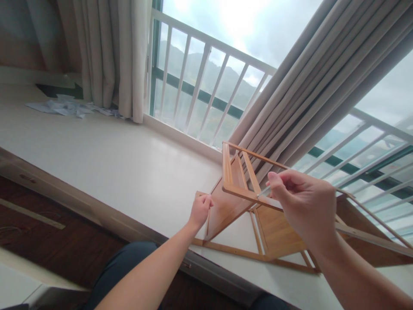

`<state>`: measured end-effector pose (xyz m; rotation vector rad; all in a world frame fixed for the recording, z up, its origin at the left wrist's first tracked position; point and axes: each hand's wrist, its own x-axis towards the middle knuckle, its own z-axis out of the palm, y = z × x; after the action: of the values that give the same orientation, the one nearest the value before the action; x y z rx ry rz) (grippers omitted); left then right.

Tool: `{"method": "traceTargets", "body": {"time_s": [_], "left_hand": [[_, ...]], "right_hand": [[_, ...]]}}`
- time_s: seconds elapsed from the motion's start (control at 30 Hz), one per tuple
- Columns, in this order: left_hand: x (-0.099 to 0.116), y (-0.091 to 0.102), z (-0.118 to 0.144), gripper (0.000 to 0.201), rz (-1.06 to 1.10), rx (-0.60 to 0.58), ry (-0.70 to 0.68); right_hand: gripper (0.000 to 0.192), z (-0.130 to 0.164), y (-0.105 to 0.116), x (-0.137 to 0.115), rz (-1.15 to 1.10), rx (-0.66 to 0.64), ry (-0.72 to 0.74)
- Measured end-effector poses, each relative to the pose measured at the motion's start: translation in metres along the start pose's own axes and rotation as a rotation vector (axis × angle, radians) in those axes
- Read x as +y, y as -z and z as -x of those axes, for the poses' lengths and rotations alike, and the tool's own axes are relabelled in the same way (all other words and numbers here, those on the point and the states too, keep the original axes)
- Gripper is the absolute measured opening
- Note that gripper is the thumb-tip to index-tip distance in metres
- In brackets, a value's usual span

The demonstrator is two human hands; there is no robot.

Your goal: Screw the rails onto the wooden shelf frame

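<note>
A wooden shelf rack (238,189) with slats and brown panels lies tilted on the white window ledge. My right hand (300,198) is closed, pinching a thin silvery hex key (265,191). The tip of the key meets a small bolt in the rack's upper rail; its other end is hidden in the fingers. Lower and to the left, my left hand (200,210) is closed at the corner of a wooden panel (222,215), with its fingertips on the panel's edge.
The white ledge (122,159) runs along the window. Torn white paper (64,107) lies at the far left beside a curtain (127,60). Another curtain (284,73) hangs behind the rack, near a white railing (206,60). Below the ledge is a dark wooden floor (64,245).
</note>
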<state>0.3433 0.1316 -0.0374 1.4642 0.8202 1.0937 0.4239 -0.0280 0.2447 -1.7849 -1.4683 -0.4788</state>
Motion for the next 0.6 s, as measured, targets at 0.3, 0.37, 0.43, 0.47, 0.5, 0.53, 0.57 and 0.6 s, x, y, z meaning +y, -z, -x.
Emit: {"method": "traceTargets", "body": {"time_s": [0.3, 0.37, 0.43, 0.47, 0.5, 0.53, 0.57, 0.6], "left_hand": [[0.0030, 0.0006, 0.0010, 0.047, -0.001, -0.002, 0.000], [0.0039, 0.0010, 0.0015, 0.048, -0.003, -0.001, -0.003], [0.0048, 0.0013, 0.0019, 0.047, -0.004, 0.000, -0.007], [0.0052, 0.0014, 0.0022, 0.047, -0.004, 0.000, -0.008], [0.0056, 0.0015, 0.0024, 0.047, -0.004, 0.000, -0.007], [0.0061, 0.0015, 0.0025, 0.046, -0.003, -0.001, -0.006], [0.0065, 0.0014, 0.0027, 0.046, -0.004, -0.001, -0.005], [0.0069, 0.0014, 0.0027, 0.046, -0.004, -0.001, -0.003]], "right_hand": [[0.040, -0.0010, 0.0017, -0.0035, 0.008, -0.001, -0.024], [0.039, -0.0006, 0.0015, -0.0036, 0.014, 0.000, -0.026], [0.038, -0.0003, 0.0011, -0.0033, 0.018, -0.002, -0.029], [0.037, -0.0003, 0.0010, -0.0032, 0.018, -0.003, -0.031], [0.037, -0.0004, 0.0009, -0.0032, 0.018, -0.001, -0.033], [0.037, -0.0006, 0.0010, -0.0034, 0.017, -0.002, -0.038], [0.038, -0.0009, 0.0011, -0.0038, 0.017, -0.002, -0.043], [0.038, -0.0012, 0.0014, -0.0042, 0.020, -0.003, -0.048]]}}
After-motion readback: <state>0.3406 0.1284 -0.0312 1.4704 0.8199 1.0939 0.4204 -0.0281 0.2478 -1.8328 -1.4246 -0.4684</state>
